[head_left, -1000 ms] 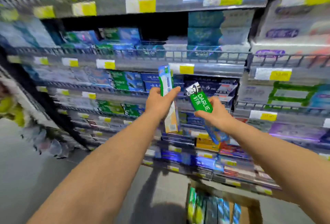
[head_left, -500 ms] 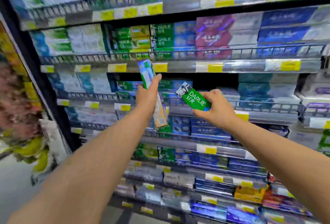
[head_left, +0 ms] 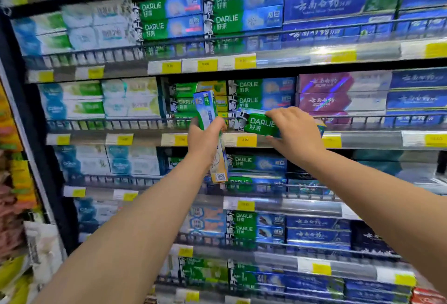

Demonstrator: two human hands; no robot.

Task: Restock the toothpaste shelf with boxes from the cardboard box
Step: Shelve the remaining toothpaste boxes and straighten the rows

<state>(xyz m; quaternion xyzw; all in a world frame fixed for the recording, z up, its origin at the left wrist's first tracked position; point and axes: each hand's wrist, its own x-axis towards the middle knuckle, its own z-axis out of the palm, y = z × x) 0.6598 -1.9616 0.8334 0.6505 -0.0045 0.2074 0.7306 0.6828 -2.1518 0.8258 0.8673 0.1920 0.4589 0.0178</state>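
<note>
— Head view: where now?
— Right hand [head_left: 296, 131] gripping green box [head_left: 262, 125] at shelf [head_left: 372, 139] front edge; left hand [head_left: 205, 140] gripping upright box [head_left: 210, 134] alongside.
— Handling?
— Probably light, stiff, crushable. Best held across long sides.

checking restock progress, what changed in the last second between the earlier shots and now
The right hand carried its green Darlie toothpaste box up to the wire shelf rail, level with the stacked Darlie boxes. The left hand still grips the upright blue-and-orange toothpaste box. Nothing released.
</note>
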